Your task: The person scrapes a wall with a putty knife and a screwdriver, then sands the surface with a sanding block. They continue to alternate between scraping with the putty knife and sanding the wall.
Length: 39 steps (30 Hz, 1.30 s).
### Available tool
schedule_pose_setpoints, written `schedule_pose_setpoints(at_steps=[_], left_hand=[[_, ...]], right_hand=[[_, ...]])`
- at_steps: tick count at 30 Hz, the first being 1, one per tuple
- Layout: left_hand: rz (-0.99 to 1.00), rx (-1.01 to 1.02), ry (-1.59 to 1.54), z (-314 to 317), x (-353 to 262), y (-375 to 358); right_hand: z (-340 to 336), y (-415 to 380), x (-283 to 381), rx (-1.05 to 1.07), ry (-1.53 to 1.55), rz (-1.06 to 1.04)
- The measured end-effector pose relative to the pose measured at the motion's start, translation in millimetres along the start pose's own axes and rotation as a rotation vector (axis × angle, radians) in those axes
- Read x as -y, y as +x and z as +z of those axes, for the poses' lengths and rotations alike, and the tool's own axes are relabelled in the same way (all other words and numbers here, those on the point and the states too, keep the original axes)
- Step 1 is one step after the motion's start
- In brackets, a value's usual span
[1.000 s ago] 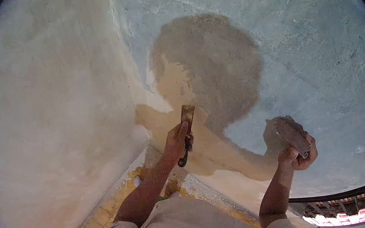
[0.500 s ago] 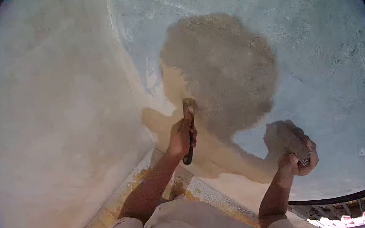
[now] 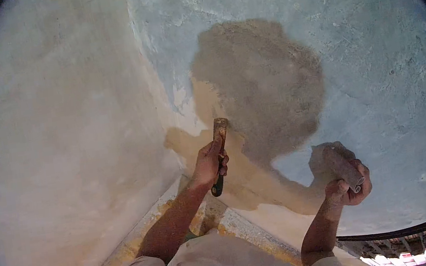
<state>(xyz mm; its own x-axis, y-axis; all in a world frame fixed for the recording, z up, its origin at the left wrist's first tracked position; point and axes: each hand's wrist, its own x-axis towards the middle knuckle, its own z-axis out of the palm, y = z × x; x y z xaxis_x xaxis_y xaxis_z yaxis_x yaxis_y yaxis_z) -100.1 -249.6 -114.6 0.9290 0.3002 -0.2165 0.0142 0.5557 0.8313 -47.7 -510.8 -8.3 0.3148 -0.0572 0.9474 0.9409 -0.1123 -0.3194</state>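
Note:
My left hand [image 3: 208, 167] is closed around a putty knife [image 3: 220, 127], its worn, brownish blade pointing up and its dark handle end showing below my fingers. The blade tip is at the wall [image 3: 368, 85], over the border between the pale area and the bluish one; whether it touches cannot be told. To the right, my right hand [image 3: 359, 189] grips a grey rolled-up sheet [image 3: 342, 167] that resembles sandpaper, with its coiled end facing me. That roll lies close to the bluish surface.
A pale wall [image 3: 72, 124] meets the bluish one at an inside corner on the left. Below runs a ledge with yellow and speckled patches [image 3: 113, 263]. My shadow [image 3: 265, 83] falls across the wall. A dark curved edge [image 3: 398, 231] and roof parts are at the lower right.
The putty knife has shifted slightly down and its blade now shows more of its face. The roll in my right hand has turned a little, showing more of its end.

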Motion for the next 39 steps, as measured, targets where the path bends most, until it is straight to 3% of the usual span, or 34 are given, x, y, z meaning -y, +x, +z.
schedule_pose_setpoints(at_steps=[2, 3, 6, 8, 10, 13, 18, 20, 26, 30, 34, 37, 39], left_hand=[[0.044, 0.006, -0.006, -4, -7, -15], [-0.043, -0.055, 0.057, -5, -9, -24], [-0.13, -0.079, 0.074, -4, 2, -30], [-0.14, -0.046, 0.026, 4, 1, -22], [0.042, -0.021, 0.055, 22, -22, -1], [0.045, -0.021, -0.039, 17, -49, 0], [0.066, -0.032, 0.072, -12, -6, -16], [-0.12, -0.094, -0.021, -8, 10, -16], [-0.046, -0.015, -0.033, -5, -6, 7], [-0.07, -0.03, 0.087, -8, -17, -30], [-0.149, -0.02, 0.038, -3, 6, -17], [-0.021, 0.05, -0.034, 9, -4, 2], [-0.073, -0.002, 0.01, 1, -16, -7]], right_hand=[[-8, -3, -4, -0.001, -0.075, -0.066], [-8, -2, -7, -0.006, -0.153, -0.144], [1, -1, -4, -0.016, -0.014, -0.046], [-3, -3, -10, -0.039, -0.071, -0.107], [-3, -2, -10, -0.045, -0.122, -0.17], [-1, 0, -4, -0.018, -0.075, -0.101], [4, 5, -7, -0.025, -0.072, -0.188], [2, 4, -8, -0.025, -0.083, -0.186], [7, 3, -5, -0.06, -0.113, -0.161], [5, 2, 2, -0.044, -0.099, -0.081], [-7, -2, -8, 0.0, -0.128, -0.094], [-6, 0, -12, -0.023, -0.203, -0.194], [7, 0, 0, -0.092, -0.08, -0.089]])
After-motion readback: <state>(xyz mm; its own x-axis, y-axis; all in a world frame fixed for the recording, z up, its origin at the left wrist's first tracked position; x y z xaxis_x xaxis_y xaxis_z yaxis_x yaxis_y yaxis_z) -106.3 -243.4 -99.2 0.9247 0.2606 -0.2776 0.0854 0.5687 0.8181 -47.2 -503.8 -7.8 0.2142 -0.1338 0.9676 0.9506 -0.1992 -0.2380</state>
